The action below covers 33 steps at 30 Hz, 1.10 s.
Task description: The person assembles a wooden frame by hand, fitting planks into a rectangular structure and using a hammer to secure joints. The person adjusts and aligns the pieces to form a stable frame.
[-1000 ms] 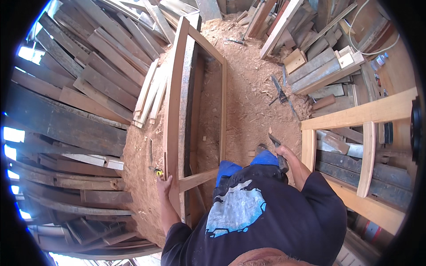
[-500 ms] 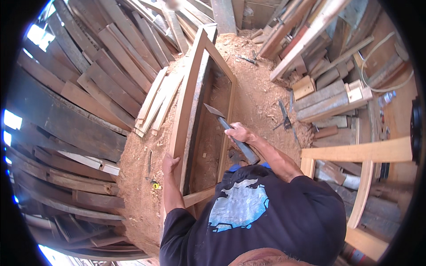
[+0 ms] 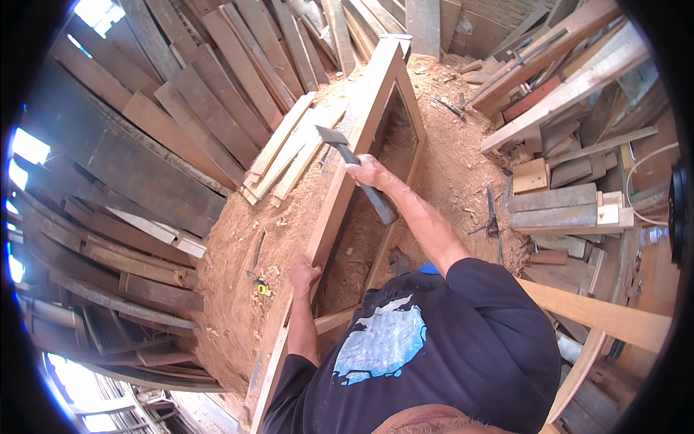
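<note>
A long wooden frame of pale planed bars stretches away in front of me over the shaving-covered ground. My left hand is closed round its near left bar. In my right hand is a hatchet-like tool, gripped by its thick dark handle. Its flat grey blade points up and left, appearing over the frame's left bar; whether it touches the wood I cannot tell. Through the frame's opening, shavings and dark shadow are visible.
Pale strips lie left of the frame, with a yellow tape measure nearer me. Dark planks lean along the left. At right lie a dark clamp-like tool, stacked wood blocks and another pale wooden frame.
My right hand has lifted the hatchet-like tool forward and left, from over the opening to across the left bar. The view has shifted; my left hand still holds the frame.
</note>
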### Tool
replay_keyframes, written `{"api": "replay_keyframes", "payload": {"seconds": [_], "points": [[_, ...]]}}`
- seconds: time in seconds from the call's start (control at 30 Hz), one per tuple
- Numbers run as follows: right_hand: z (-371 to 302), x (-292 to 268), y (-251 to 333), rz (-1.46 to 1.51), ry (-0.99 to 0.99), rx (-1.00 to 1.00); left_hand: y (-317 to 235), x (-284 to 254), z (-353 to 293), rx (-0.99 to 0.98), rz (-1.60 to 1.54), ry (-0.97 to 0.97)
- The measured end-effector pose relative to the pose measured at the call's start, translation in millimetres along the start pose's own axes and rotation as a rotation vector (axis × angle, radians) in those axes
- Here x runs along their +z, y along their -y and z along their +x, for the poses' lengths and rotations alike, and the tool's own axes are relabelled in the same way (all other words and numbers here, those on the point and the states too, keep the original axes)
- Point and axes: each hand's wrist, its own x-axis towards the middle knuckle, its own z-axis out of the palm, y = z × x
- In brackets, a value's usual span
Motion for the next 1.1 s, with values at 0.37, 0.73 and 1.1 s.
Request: {"api": "replay_keyframes", "payload": {"seconds": [0.37, 0.73, 1.1], "points": [[-4, 23, 3, 0.192, 0.097, 0.252, 2, 6, -7, -0.032, 0.019, -0.019], [-89, 0, -45, 0.674, 0.253, 0.361, 2, -4, -2, -0.067, -0.01, 0.008], [-231, -85, -232, 0.44, -0.207, 1.038, 0, 7, -1, -0.042, 0.019, -0.144]]}}
